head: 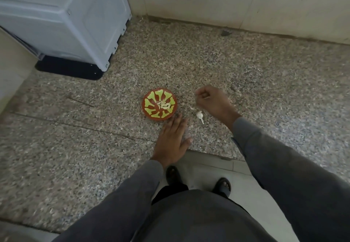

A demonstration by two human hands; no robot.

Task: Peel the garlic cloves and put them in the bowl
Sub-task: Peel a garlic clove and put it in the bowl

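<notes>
While the bowl [149,100] holds peeled cloves [164,106], we see garlic [199,115] remaining; left hand [170,139] flat, right hand [214,101] pinching a scrap [197,91].

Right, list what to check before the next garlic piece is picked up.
1. Round red bowl with green petal pattern upright on the speckled granite counter: ok.
2. Pale peeled cloves inside the bowl: ok.
3. White garlic piece on the counter, right of the bowl, apart from it: ok.
4. Left hand flat on the counter, free: ok.
5. Right hand free: not ok, it pinches a whitish scrap; peel or clove, cannot tell.
</notes>
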